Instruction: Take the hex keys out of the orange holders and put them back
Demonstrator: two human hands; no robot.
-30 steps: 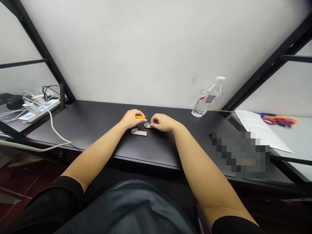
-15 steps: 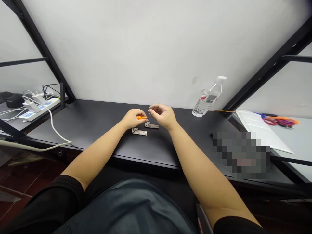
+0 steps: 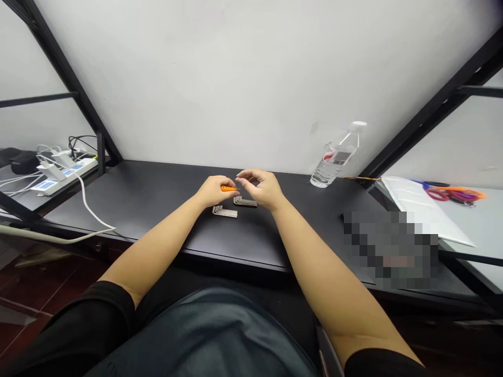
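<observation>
My left hand [image 3: 212, 191] is closed around an orange hex key holder [image 3: 228, 188] with a row of dark holes along it. A thin tip shows at the holder's right end. Just right of it, my right hand [image 3: 261, 187] has thumb and fingertips pinched together. Whatever is between them is too small to make out. Below the hands, two groups of L-shaped hex keys lie on the black table [image 3: 157, 199]: the nearer hex keys [image 3: 225, 212] to the left, the farther hex keys [image 3: 245, 202] partly under my right hand.
A clear water bottle [image 3: 334, 159] stands tilted in view at the back right. Beyond a blurred-out dark item [image 3: 389, 246] lie a white packet [image 3: 426, 209] and coloured scissors [image 3: 451, 195]. A white power strip [image 3: 65, 175] with cables is at left, one white cable crossing the table edge.
My right hand has shifted slightly left, its pinched fingertips closer to the orange holder. My left hand stays in place with the holder in it.
</observation>
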